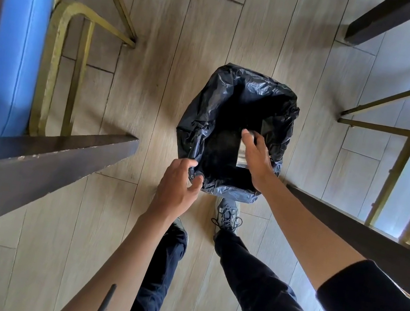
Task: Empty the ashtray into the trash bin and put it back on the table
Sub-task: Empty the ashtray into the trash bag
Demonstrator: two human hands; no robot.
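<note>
A trash bin lined with a black plastic bag (239,90) stands on the wooden floor straight below me. My right hand (255,161) reaches over the bin's opening and grips a shiny metal ashtray (241,158), tipped on its side above the dark inside of the bin. Most of the ashtray is hidden behind my fingers. My left hand (178,189) hovers at the bin's near rim, fingers spread and slightly curled, touching or almost touching the bag's edge. It holds nothing.
A dark wooden table edge (44,153) juts in from the left and another (364,236) from the right. A blue chair with gold legs (19,42) stands at left, gold chair legs (402,150) at right. My feet (228,213) stand just behind the bin.
</note>
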